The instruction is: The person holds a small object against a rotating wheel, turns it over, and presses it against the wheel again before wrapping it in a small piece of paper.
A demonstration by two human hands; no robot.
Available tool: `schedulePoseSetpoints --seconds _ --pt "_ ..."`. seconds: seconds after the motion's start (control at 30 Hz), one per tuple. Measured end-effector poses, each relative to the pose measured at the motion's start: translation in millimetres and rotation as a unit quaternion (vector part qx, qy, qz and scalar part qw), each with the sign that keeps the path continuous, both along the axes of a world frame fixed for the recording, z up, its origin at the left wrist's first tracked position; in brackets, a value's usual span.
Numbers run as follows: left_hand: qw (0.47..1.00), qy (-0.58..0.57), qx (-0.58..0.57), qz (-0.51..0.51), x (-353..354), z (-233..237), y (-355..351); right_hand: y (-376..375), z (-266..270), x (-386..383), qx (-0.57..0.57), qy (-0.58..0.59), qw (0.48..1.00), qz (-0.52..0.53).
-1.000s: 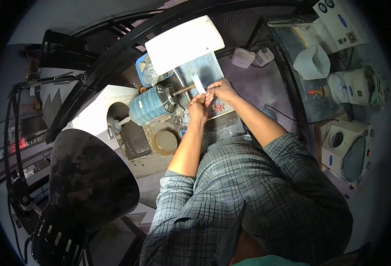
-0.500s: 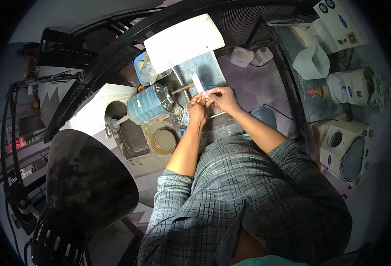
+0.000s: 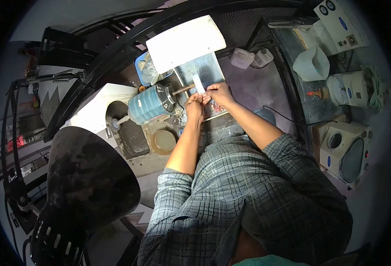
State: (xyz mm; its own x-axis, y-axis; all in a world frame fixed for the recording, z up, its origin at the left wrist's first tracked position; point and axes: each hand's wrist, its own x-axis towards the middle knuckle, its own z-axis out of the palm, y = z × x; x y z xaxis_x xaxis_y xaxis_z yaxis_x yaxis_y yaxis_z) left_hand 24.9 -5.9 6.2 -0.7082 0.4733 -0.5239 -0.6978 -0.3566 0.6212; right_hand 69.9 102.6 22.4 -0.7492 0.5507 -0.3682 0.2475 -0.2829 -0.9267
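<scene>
Here I am at the motor (image 3: 147, 105), both hands in close: my left hand (image 3: 195, 107) and my right hand (image 3: 221, 95) meet fingertip to fingertip, pinching a small pale piece (image 3: 206, 95) between them, its shape mostly hidden. It sits right by the near end of the white wheel (image 3: 198, 83); touching or just off it, I can't tell. The wheel rides the spindle (image 3: 183, 90), which runs right from the motor. Beyond, the bright white cover (image 3: 186, 44) slants above the blue-grey tray (image 3: 203, 65). Nearer, left of my left forearm, a round bowl (image 3: 163, 142) rests on the tabletop (image 3: 143, 165).
</scene>
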Motion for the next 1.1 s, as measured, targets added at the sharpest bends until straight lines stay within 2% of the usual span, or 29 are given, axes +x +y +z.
schedulePoseSetpoints --seconds 0.07,0.1,0.13,0.2,0.27,0.33,0.4,0.47,0.6,0.73,0.87,0.93,1.07,1.1 --pt "0.999 0.038 -0.027 -0.020 -2.3 -0.1 -6.9 -1.3 -4.6 1.6 -0.012 -0.019 0.999 0.034" --pt "0.998 0.056 -0.034 -0.025 -3.7 -0.1 -9.6 -4.3 37.5 5.3 -0.022 -0.057 0.997 0.037" --pt "0.998 0.056 -0.033 -0.025 -6.0 2.5 -9.0 -4.0 41.5 5.4 -0.022 -0.057 0.997 0.036" --pt "0.990 0.096 -0.076 -0.067 -8.8 7.2 -9.4 -7.1 43.9 7.1 -0.093 -0.081 0.992 0.012" --pt "0.989 0.098 -0.086 -0.069 -9.7 7.6 -5.0 -8.2 38.6 2.2 -0.111 -0.091 0.990 -0.019" --pt "0.996 0.054 -0.064 -0.032 -8.7 2.8 1.5 -2.1 16.6 -1.9 -0.090 -0.034 0.995 -0.041" --pt "0.998 0.025 -0.047 -0.018 -2.0 0.5 5.3 7.2 10.1 0.7 -0.075 -0.033 0.996 -0.026" --pt "0.997 -0.058 0.015 0.040 9.2 5.7 9.4 20.0 2.9 -0.5 0.002 -0.050 0.996 0.074" --pt "0.992 -0.103 0.016 0.078 8.1 3.0 14.0 24.9 14.9 -6.5 -0.035 -0.058 0.994 0.089" --pt "0.993 -0.098 -0.002 0.073 3.2 4.9 9.0 19.3 16.2 -8.4 0.035 -0.078 0.992 0.094" --pt "0.997 -0.062 -0.014 0.039 -0.2 9.4 5.2 16.2 -11.2 -7.4 -0.040 -0.045 0.996 0.069" --pt "0.998 -0.058 -0.019 0.033 -0.8 8.2 2.3 16.1 -3.5 -7.3 -0.058 -0.057 0.995 0.051" --pt "0.998 -0.047 -0.026 0.014 -0.9 6.4 -1.2 12.9 7.2 -3.2 -0.044 -0.067 0.996 0.050" --pt "0.999 -0.032 -0.016 0.008 1.3 7.0 -3.0 12.0 15.0 1.2 0.000 -0.072 0.995 0.072"
